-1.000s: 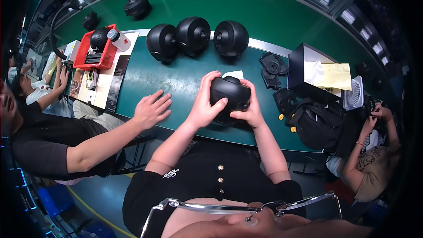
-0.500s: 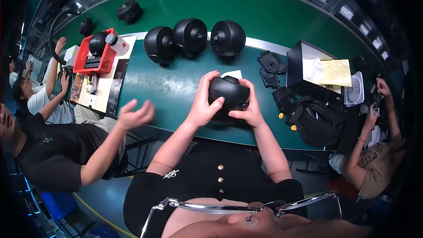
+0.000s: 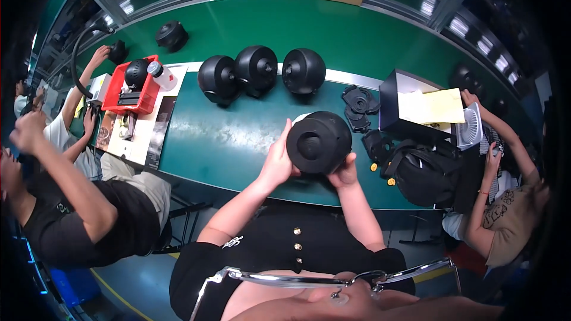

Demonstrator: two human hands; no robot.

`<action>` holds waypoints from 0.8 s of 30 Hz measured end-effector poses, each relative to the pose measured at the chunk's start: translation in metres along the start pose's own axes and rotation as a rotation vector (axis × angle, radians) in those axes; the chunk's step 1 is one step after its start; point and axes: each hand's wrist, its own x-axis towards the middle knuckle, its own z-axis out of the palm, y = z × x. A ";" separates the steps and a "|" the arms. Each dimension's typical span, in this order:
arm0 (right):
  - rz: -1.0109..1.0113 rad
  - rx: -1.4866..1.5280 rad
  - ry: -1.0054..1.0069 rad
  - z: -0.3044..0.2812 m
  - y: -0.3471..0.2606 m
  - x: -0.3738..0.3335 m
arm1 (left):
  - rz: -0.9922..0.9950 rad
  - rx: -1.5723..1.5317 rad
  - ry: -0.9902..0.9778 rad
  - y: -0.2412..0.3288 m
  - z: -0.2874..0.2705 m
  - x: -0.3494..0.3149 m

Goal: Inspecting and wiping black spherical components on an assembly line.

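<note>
Between my two hands is a round black ball-shaped device (image 3: 324, 137), held above the green table near its front edge. A flat circular face with a recessed centre is turned up toward me. My left hand (image 3: 277, 157) wraps its left side, while my right hand (image 3: 345, 171) grips it from the lower right, with some fingers hidden underneath. Farther back stand three similar black round devices: one on the left (image 3: 218, 79), one in the middle (image 3: 257, 71) and one on the right (image 3: 304, 72). Flat black moulded parts (image 3: 360, 100) lie to the right of my hands.
A red bin (image 3: 146, 103) with a black ball and a white bottle (image 3: 162, 76) stand left. At right are a black box (image 3: 389, 106) with yellow paper, a black bag (image 3: 425, 172) and a white fan (image 3: 470, 128). People sit on both sides.
The black device has been turned, so its flat round face now shows, and my grip has shifted with it. The left neighbour's hand has swung away from the table, up and left.
</note>
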 end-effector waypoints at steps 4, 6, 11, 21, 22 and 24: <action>0.096 0.211 0.115 0.008 -0.001 0.001 | 0.489 0.332 0.116 -0.007 -0.009 0.012; 0.060 0.104 0.151 0.009 -0.006 0.001 | 0.570 0.337 0.065 -0.001 -0.025 0.011; 0.052 -0.052 0.092 0.011 -0.021 0.004 | 0.998 0.766 -0.157 0.037 -0.007 0.003; 0.036 -0.169 0.082 0.059 -0.048 0.003 | 0.844 0.539 -0.116 0.003 -0.017 0.018; -0.024 -0.377 0.069 0.058 -0.047 0.003 | 0.787 0.485 -0.100 0.001 -0.017 0.019; -0.107 -0.591 0.066 0.060 -0.045 0.005 | 0.761 0.449 -0.101 -0.003 -0.015 0.023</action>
